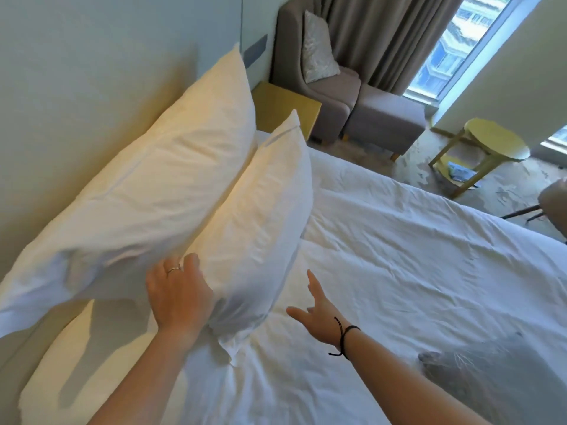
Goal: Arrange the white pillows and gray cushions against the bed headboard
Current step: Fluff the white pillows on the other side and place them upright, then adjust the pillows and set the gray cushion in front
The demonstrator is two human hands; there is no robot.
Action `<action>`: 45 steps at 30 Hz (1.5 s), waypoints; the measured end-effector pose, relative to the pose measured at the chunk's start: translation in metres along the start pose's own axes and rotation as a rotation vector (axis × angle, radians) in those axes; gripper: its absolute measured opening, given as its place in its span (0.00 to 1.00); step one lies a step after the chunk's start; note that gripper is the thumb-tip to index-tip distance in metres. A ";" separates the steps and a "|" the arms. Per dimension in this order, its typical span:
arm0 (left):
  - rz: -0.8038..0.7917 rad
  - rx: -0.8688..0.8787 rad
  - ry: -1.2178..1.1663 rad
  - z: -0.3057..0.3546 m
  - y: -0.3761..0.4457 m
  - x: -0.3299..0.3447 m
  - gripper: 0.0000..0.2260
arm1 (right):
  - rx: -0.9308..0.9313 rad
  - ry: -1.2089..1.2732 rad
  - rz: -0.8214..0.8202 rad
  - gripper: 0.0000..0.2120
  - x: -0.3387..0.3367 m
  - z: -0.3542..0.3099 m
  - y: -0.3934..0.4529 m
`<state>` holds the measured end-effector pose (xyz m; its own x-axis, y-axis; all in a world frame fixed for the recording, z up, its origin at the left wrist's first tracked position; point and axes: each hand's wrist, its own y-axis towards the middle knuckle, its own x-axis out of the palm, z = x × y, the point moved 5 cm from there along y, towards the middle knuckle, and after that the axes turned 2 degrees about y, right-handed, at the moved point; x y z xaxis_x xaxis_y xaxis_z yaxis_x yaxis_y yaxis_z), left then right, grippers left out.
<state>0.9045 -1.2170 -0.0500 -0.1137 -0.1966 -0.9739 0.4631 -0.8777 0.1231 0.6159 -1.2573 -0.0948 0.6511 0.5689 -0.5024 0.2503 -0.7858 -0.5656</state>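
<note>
Against headboard [76,72]: 2 rumpled white pillows [171,179] | left hand [178,296] grip flat on front pillow | right hand [319,317] spread

- Two bare forearms are seen, with no sleeve on either as far as the frame shows.
- A thin, plain metal ring [173,269] is worn on a finger of the left hand [178,297].
- A thin black cord bracelet [346,338] is tied round the wrist of the right hand [319,317]; a knotted loose end is left hanging from it.
</note>
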 end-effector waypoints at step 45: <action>-1.136 0.324 -0.179 0.440 -0.333 0.158 0.05 | 0.677 -0.310 0.364 0.33 -0.145 0.612 -0.238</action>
<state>0.3460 -1.1482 -0.1610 -0.4474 0.7277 -0.5199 -0.2217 -0.6534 -0.7238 0.0234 -1.0041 -0.2875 0.3566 0.4262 -0.8314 -0.4881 -0.6738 -0.5548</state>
